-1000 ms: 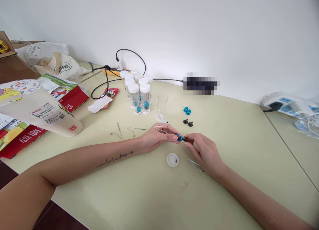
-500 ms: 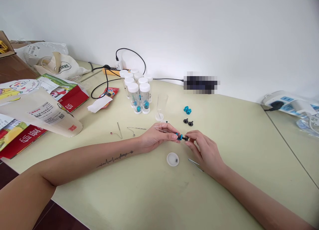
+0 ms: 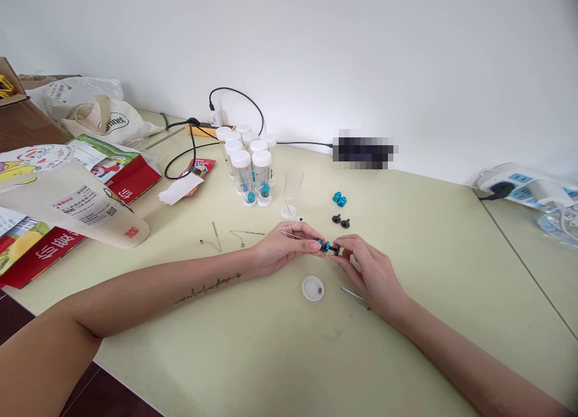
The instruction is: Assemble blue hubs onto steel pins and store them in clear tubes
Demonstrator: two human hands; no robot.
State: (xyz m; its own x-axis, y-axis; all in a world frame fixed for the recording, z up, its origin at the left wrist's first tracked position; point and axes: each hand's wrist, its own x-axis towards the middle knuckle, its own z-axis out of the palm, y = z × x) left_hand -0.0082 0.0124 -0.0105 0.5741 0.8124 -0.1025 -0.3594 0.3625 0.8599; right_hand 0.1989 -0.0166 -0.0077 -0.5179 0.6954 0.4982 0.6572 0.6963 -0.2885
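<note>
My left hand [image 3: 284, 248] pinches a blue ribbed metal piece [image 3: 323, 246] between thumb and fingers. A thin bent wire [image 3: 288, 229] with a small dark tip sticks out above that hand. From the right, my right hand [image 3: 368, 266] grips a black flanged stem [image 3: 335, 249], which lines up with the blue piece and meets it; how deep it sits is hidden. Below lies a white cap [image 3: 309, 289] holding a small grey part [image 3: 320, 290]. Metal tweezers [image 3: 355, 299] rest beside my right wrist. Blue pieces [image 3: 339, 199] and two black stems [image 3: 341, 221] lie beyond.
An uncapped clear tube [image 3: 293, 188] stands behind my left hand, near several white-capped tubes [image 3: 262, 176]. Two bent wires [image 3: 217, 236] lie left. A plastic cup [image 3: 90, 206], boxes [image 3: 130, 182], a snack packet [image 3: 203, 173] and cables crowd the left; a power strip [image 3: 519, 185] is right.
My right fingers and the black stem have shifted very slightly left, toward the blue piece. Otherwise both hands keep the same hold.
</note>
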